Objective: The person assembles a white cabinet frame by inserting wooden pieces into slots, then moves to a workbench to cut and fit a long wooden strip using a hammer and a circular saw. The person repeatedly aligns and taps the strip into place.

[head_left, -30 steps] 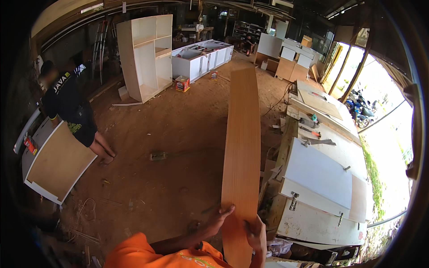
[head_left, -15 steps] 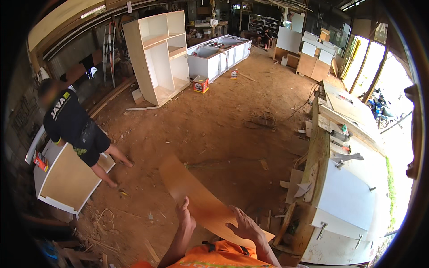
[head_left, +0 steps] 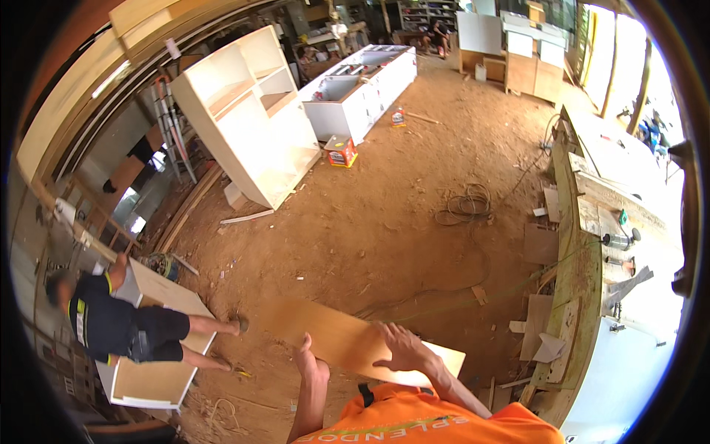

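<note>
I hold a long, thin brown wooden panel [head_left: 344,342] in front of my orange shirt, its far end pointing left and its right end catching bright light. My left hand [head_left: 313,364] grips the panel's near edge, thumb raised and fingers partly hidden behind it. Across the panel's right part lies my right hand [head_left: 404,351], fingers spread on or just over its face; exact contact cannot be made out.
A person [head_left: 126,322] in dark clothes bends over a low cabinet [head_left: 159,381] at left. Beyond stand a tall shelf unit [head_left: 237,126], a white cabinet frame [head_left: 347,103] and a red tin [head_left: 342,153]. Coiled cable [head_left: 467,206] lies on the dirt floor; a workbench [head_left: 580,296] with tools runs along the right.
The view has turned and tilted. The panel now lies more crosswise, both hands still at it. At left, the person has leaned further over the low cabinet.
</note>
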Demonstrator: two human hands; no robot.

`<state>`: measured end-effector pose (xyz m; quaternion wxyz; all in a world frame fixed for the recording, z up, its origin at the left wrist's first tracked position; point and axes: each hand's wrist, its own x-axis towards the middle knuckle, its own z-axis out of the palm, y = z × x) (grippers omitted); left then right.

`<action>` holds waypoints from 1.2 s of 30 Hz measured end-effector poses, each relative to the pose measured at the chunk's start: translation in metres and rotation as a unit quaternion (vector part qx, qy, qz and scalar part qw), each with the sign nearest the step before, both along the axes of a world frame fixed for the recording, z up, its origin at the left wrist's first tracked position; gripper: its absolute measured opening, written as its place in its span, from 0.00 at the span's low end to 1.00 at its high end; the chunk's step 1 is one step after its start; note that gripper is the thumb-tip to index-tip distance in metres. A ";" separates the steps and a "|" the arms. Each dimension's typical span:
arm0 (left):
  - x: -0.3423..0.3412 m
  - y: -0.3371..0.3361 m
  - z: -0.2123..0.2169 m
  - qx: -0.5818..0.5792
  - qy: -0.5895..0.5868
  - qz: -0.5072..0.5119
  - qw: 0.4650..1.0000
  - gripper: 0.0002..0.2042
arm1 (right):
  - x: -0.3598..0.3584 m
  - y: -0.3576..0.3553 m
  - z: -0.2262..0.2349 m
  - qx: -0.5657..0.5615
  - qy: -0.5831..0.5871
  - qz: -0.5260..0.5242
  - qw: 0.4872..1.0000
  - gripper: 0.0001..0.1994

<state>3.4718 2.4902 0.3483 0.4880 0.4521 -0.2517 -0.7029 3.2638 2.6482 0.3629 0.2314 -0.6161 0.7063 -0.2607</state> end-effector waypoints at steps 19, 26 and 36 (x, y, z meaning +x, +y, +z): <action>-0.471 -0.295 -0.034 0.015 0.041 -0.319 0.947 0.20 | -0.332 -0.211 -0.002 0.033 -0.032 -0.318 0.947 0.51; -0.665 -0.438 0.001 0.028 0.094 -0.512 0.853 0.18 | -0.425 -0.341 0.041 -0.028 -0.012 -0.518 0.855 0.48; -0.773 -0.437 0.038 0.004 0.046 -0.603 0.797 0.23 | -0.487 -0.394 0.071 -0.029 0.058 -0.650 0.757 0.63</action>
